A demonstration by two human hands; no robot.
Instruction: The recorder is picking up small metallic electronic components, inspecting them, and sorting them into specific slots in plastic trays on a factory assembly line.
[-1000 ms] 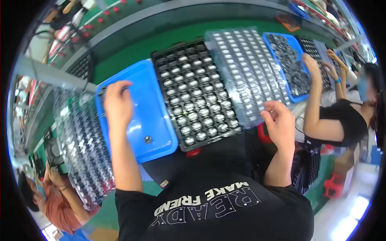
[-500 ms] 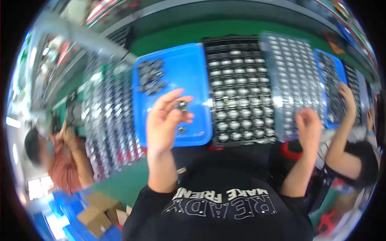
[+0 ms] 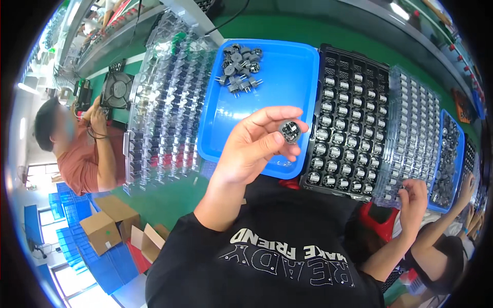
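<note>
Between the thumb and fingers of my left hand (image 3: 254, 143) is a small round electronic part (image 3: 290, 132), its circuit face turned up toward me. That hand is over the front right of a blue tray (image 3: 277, 66). A pile of similar grey round parts with metal pins (image 3: 240, 64) lies at the tray's far left. My right hand (image 3: 414, 208) is pinched at the near end of a clear plastic tray (image 3: 387, 192); something tiny shows at its fingertips, too small to name. Between the two trays lies a black celled tray (image 3: 328, 59), many of its cells holding silver-topped parts.
Stacked clear blister trays (image 3: 164, 102) stand left of the blue tray. A co-worker (image 3: 87, 154) sits at the far left by a black fan (image 3: 118, 90). Another person's arm (image 3: 447, 226) reaches toward a second blue tray (image 3: 459, 154) at right. Cardboard boxes (image 3: 110, 226) are at lower left.
The view has swung, so the trays sit farther right. My left hand, still holding the round part, is nearer the blue tray's right edge. My right hand is nearer the clear tray's front end.
</note>
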